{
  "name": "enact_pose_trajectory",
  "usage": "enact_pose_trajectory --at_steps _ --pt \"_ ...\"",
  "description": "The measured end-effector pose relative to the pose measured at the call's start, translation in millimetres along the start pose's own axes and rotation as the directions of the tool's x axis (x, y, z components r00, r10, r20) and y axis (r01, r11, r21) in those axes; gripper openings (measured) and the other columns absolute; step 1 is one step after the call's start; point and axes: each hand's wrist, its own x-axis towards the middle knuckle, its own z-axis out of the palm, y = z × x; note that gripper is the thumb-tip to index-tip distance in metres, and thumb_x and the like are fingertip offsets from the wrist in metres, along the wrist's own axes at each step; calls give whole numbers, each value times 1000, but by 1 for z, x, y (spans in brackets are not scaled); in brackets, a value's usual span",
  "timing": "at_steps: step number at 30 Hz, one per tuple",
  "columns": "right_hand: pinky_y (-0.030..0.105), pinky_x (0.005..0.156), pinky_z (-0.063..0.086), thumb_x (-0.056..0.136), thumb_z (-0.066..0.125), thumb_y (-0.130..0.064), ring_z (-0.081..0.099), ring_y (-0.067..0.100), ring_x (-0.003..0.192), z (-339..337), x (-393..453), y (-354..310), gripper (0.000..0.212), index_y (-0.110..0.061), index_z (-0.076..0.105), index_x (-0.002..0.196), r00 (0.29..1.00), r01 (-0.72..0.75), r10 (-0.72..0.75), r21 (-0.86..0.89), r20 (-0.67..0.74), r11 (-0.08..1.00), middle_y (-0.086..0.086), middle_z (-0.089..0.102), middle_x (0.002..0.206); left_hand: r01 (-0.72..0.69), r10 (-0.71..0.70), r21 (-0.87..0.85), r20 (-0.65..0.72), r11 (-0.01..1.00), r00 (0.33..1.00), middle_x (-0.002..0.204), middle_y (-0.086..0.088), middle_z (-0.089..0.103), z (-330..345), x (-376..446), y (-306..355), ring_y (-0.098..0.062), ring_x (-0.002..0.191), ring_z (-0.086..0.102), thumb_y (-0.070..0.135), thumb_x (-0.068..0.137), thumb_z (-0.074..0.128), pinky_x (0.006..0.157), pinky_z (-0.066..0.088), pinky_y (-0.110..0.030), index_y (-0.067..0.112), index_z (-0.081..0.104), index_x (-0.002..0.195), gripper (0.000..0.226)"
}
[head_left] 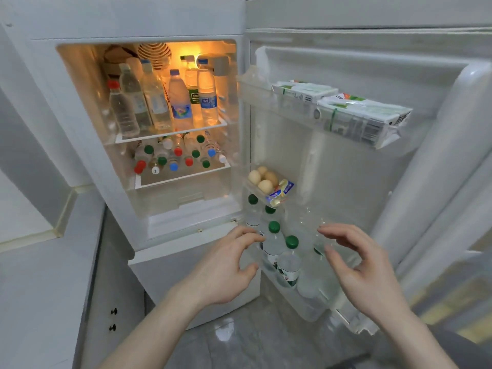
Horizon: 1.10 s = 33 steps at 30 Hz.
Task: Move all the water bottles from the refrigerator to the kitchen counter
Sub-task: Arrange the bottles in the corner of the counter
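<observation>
From the head view, the refrigerator (186, 27) is seen open; green-capped water bottles (274, 243) are stood in the lowest door rack (314, 302); the left hand (226, 267) and right hand (364, 270) are held to either side of them, fingers loosely spread, nothing gripped; more bottles (165, 99) are kept on the lit shelves; eggs (262, 178) are seen above.

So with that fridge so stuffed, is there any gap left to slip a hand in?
The free gap is in the bottom door rack, between the green-capped bottles and the door's outer edge, under the right hand. Both inner shelves are crowded: upright bottles fill the upper one, lying bottles the lower. The egg tray is full.
</observation>
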Motion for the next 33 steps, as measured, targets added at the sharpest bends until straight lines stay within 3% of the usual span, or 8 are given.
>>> enact_pose_trajectory --at_steps 3,6,14,20,22,25,29,33 --pt "19 84 50 90 71 6 69 13 97 7 -22 -4 35 -28 75 98 996 -24 22 -22 -89 999 -13 73 102 -52 53 -18 92 998 994 143 27 39 13 23 -12 2 107 54 31 94 63 87 42 -15 40 49 144 52" --pt "21 78 50 90 72 3 69 12 98 16 -44 6 38 -34 74 99 996 -85 84 -130 -11 988 -17 72 108 -94 94 -6 160 996 983 147 22 38 31 49 -17 -5 104 58 31 93 64 92 47 -24 37 46 147 57" --pt "11 84 46 94 69 -23 59 -6 109 34 -52 29 59 -42 50 147 932 -296 351 -361 94 884 -28 54 140 -139 124 39 265 990 956 160 11 31 79 99 -21 -25 120 60 20 91 60 104 46 -35 31 34 156 71" --pt "30 95 48 94 67 -37 56 19 129 52 -42 40 92 -31 8 164 846 -365 507 -515 163 775 -8 20 162 -132 136 -33 157 991 978 133 5 58 101 104 -20 -26 103 63 26 96 62 92 47 -36 29 44 140 47" --pt "35 98 50 94 66 -38 60 26 126 56 -33 47 95 -30 2 164 824 -385 545 -550 157 741 2 24 164 -126 131 -47 120 991 984 110 5 61 101 104 -16 -27 95 63 27 97 64 82 45 -35 27 46 131 38" --pt "36 98 51 92 64 -37 63 29 119 61 -19 59 91 -30 6 164 809 -372 563 -594 169 713 10 48 152 -124 127 -34 104 992 986 93 6 55 102 102 -9 -33 94 62 26 97 65 78 47 -39 23 48 126 34" --pt "34 94 51 91 63 -33 64 35 113 63 -6 67 75 -28 27 157 824 -289 534 -671 189 683 3 49 153 -118 122 -38 127 992 984 121 -4 61 106 101 -7 -32 108 60 24 97 67 92 48 -44 20 50 129 36" --pt "37 94 52 95 61 -27 65 35 108 64 -7 73 53 -21 43 144 832 -253 518 -696 198 672 7 55 138 -115 116 -18 159 993 980 123 -1 52 115 97 -11 -33 111 60 27 98 65 95 49 -47 23 54 132 36"
